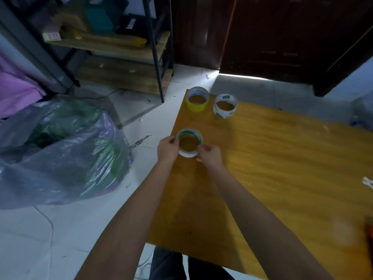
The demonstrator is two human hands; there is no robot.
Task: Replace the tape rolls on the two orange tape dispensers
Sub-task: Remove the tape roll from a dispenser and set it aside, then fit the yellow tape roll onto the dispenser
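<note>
Both hands pinch a clear tape roll (pixel 190 145) near the wooden table's (pixel 282 168) left edge: left hand (pixel 168 149) closed on its left rim, right hand (pixel 210 154) on its near-right rim; a yellow roll (pixel 197 99) and a white roll (pixel 225 106) stand at the far end

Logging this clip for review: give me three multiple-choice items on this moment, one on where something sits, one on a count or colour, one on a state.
1. Where does the yellow tape roll stand?
A. at the table's far left corner
B. on the shelf
C. in the plastic bag

2. How many tape rolls are in view?
A. one
B. three
C. five

3. What is happening to the near tape roll?
A. it lies untouched
B. both hands hold it
C. it sits on a dispenser

Key: 1 A, it stands at the far left corner of the table, beside the white tape roll. 2 B, two far rolls plus the near one. 3 B, the left hand and right hand grip its opposite sides.
</note>
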